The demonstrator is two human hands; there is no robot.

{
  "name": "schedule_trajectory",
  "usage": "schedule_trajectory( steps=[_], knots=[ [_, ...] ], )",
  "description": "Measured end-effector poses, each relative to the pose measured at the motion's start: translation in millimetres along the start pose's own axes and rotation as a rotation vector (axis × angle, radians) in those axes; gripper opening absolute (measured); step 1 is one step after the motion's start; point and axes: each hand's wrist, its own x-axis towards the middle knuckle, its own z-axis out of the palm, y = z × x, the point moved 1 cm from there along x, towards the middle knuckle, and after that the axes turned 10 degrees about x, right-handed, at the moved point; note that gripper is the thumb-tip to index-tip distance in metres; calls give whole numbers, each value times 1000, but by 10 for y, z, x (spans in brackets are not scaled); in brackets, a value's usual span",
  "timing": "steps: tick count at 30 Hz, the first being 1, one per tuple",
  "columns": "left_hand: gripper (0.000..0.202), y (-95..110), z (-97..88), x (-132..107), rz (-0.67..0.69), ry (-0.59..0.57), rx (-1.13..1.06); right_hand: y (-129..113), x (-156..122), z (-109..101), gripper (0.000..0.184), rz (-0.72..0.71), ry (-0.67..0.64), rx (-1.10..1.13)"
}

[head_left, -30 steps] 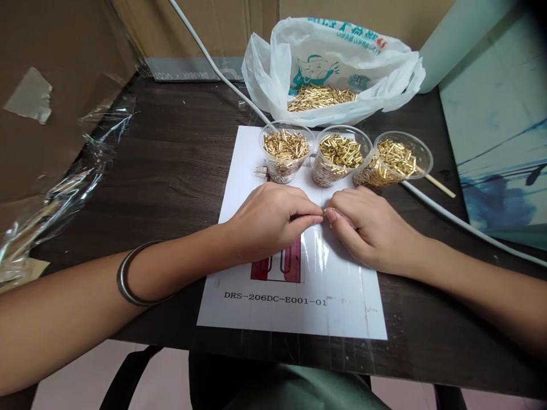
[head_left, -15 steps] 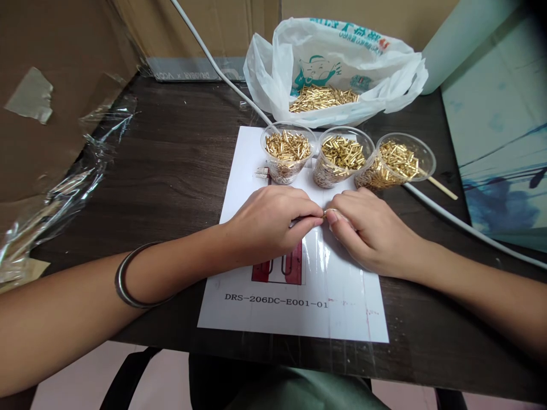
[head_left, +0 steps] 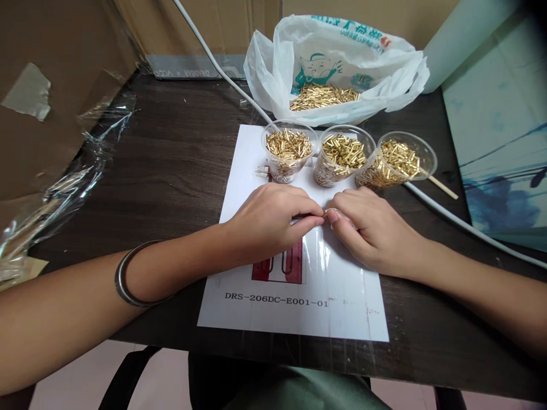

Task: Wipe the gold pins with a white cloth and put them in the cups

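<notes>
My left hand point(head_left: 269, 222) and my right hand point(head_left: 371, 230) rest on a white printed sheet point(head_left: 294, 307) and meet fingertip to fingertip at its middle. Both are closed in a pinch on a small thin metal part point(head_left: 323, 214) between them, too small to name. A red drawing point(head_left: 282, 265) on the sheet shows partly under my left hand. Just beyond the hands stand three clear plastic cups point(head_left: 290, 149) point(head_left: 342, 154) point(head_left: 397, 159) filled with small brass pins. A metal bangle point(head_left: 123, 279) circles my left wrist.
A white plastic bag point(head_left: 337, 68) with more brass pins lies behind the cups. A white cable point(head_left: 448, 213) runs diagonally across the dark table point(head_left: 171, 165). Crumpled clear film point(head_left: 55, 199) and cardboard sit at the left; a blue-and-white panel point(head_left: 499, 148) stands at the right.
Nothing much has moved; both hands stay pinched together at the same spot, with only slight finger shifts and a small camera drift.
</notes>
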Motion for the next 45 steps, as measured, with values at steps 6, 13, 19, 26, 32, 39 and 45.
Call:
schedule_trajectory(
  steps=[6, 13, 19, 26, 32, 39, 45],
  knots=[
    [16, -4, -8, 8, 2, -6, 3, -2, -3, -13, 25, 19, -23, 4],
    [15, 8, -17, 14, 2, -1, -12, 10, 5, 8, 26, -3, -12, -27],
    [14, 6, -25, 17, 0, 3, -10, 6, 4, 1, 28, -6, -23, -66],
    [14, 4, -22, 10, 4, 3, -19, -11, 21, -16, 27, 6, -57, -93],
    [14, 2, -22, 6, 7, 5, -20, -35, 24, -24, 26, 25, -58, -103],
    [14, 3, -14, 10, 7, 1, -17, -32, 20, -20, 25, 15, -42, -108],
    [15, 13, -7, 7, -7, 14, -16, -49, 19, -28, 24, 35, -39, -116]
  ],
)
